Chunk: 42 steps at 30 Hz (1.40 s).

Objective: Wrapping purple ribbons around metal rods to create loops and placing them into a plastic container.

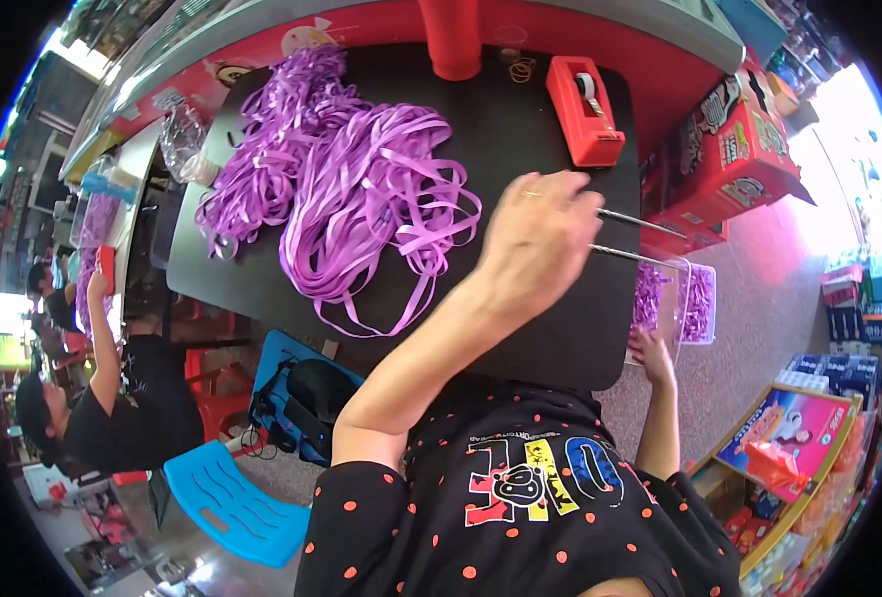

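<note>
Wears a black shirt (511, 418) with red dots and a bright print across the chest. Has the right hand (652, 353) past the counter's right edge, beside a clear container (672, 308) with short purple ribbon pieces (648, 289) in it, fingers partly bent; cannot tell whether gripping its side or only touching. Just to the right, another box (698, 341) of purple pieces. Holds the left hand (544, 227) well apart from the right, above the dark counter (551, 338), closed around two slim metal rods (640, 223) pointing rightward past the edge. On the counter, left of that hand, a looped heap of long purple ribbons (331, 219), with a tangled bundle (272, 139) of the same purple touching it farther back. Near the far right corner, a red tape dispenser (585, 114); toward the back, rubber bands (522, 70) and a red cylinder (451, 40). Beyond the right edge, a red carton (725, 164). Off to the left, a blue stool (237, 507) and, farther, a co-worker (152, 398) in black with one arm raised.
</note>
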Tool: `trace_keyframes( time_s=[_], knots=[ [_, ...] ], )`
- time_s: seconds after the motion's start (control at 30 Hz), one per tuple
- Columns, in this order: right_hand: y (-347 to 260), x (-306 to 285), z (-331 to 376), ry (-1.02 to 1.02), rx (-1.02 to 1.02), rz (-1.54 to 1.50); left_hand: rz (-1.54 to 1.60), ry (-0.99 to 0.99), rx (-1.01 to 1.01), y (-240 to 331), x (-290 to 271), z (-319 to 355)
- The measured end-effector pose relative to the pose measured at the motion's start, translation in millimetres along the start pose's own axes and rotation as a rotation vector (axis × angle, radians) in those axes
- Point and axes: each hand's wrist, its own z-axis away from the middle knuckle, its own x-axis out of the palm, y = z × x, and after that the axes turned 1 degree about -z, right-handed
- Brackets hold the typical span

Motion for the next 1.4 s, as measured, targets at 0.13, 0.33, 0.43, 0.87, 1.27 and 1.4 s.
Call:
trace_keyframes(
  time_s=[0.13, 0.33, 0.43, 0.87, 1.27, 1.4],
  knots=[
    [17, 22, 71, 0.072, 0.252, 0.066, -0.064, 0.076, -0.297, -41, -61, 27],
    [55, 14, 84, 0.075, 0.321, 0.093, -0.220, 0.077, -0.562, -81, -104, 68],
    [46, 16, 80, 0.131, 0.258, 0.076, -0.110, 0.062, -0.609, -74, -100, 77],
    [40, 19, 96, 0.187, 0.012, -0.093, -0.098, 0.029, -0.379, -41, -97, 104],
    [-139, 66, 146, 0.653, -0.747, -0.042, 0.045, 0.106, -0.477, 8, -85, 167],
    [-229, 130, 180, 0.346, -1.009, 0.019, 0.078, 0.413, -0.572, 5, -92, 172]
  ],
)
